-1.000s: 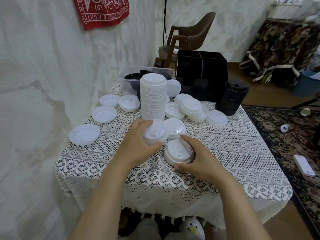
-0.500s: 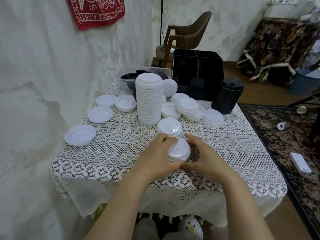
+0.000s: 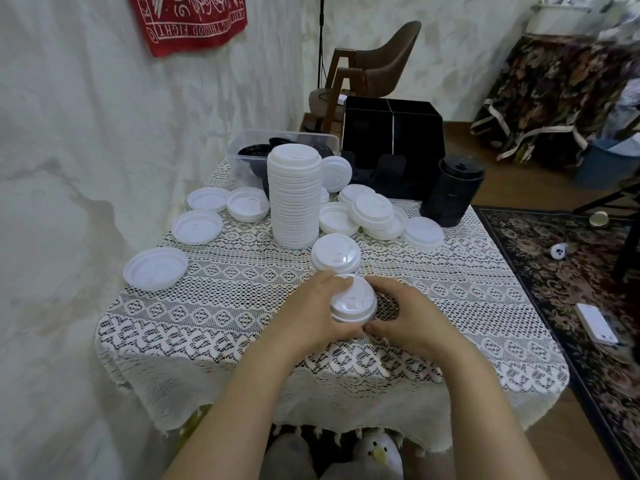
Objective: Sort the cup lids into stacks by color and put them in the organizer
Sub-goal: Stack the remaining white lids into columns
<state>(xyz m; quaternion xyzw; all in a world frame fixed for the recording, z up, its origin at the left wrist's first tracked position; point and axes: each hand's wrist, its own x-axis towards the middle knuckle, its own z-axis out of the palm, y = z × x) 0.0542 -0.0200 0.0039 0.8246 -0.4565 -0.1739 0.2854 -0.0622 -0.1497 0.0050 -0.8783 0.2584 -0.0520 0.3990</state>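
A small stack of white lids sits between my hands near the table's front. My left hand curls round its left side and my right hand cups its right side. Just beyond lies a single white lid. A tall stack of white lids stands mid-table, with several loose white lids around it. A stack of black lids stands at the right, in front of the black organizer.
A clear plastic bin with black lids sits at the back left. The lace-covered table stands against a white wall on the left. A chair is behind it. A patterned rug with small objects lies to the right.
My left hand carried the white lid it held over to the lid under my right hand and set it on top. Both hands now close round that small stack.
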